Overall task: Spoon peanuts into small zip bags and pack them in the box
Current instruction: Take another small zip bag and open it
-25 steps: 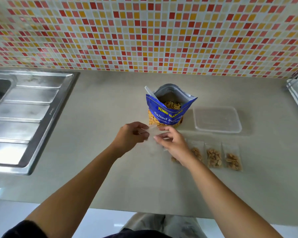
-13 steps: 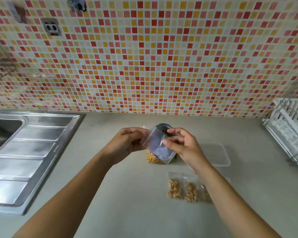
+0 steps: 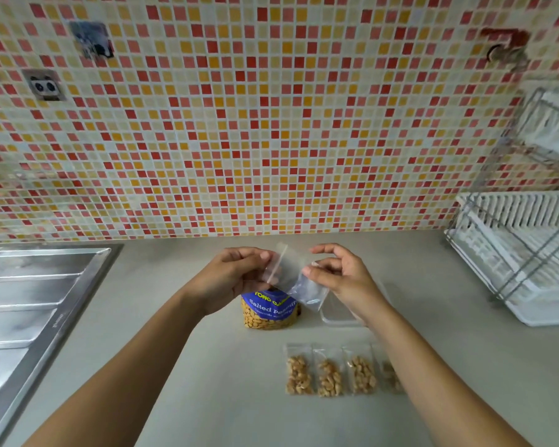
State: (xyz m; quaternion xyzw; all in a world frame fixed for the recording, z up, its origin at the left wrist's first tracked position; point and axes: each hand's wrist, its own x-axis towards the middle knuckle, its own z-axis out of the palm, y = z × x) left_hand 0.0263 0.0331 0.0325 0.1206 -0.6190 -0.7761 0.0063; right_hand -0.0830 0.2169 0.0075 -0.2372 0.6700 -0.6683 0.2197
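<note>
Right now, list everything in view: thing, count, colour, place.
empty zip bag: 1, clear, held up between both hands
peanut bag: 1, blue, standing mid-counter behind the hands
filled zip bags: 4, clear with tan peanuts, row on the near counter; the rightmost is partly hidden by the right forearm
plastic box: 1, clear, right of the peanut bag
sink: 1, steel, left
dish rack: 1, white, right
tiled wall: 1, red, orange and cream, behind
left hand: 1, pinching the bag
right hand: 1, pinching the bag

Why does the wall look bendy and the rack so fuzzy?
In the head view, the wide lens bows the tiled wall; the dish rack at the frame edge smears with blur; the sink shines with glare; the empty zip bag is see-through, so it's faint.
</note>
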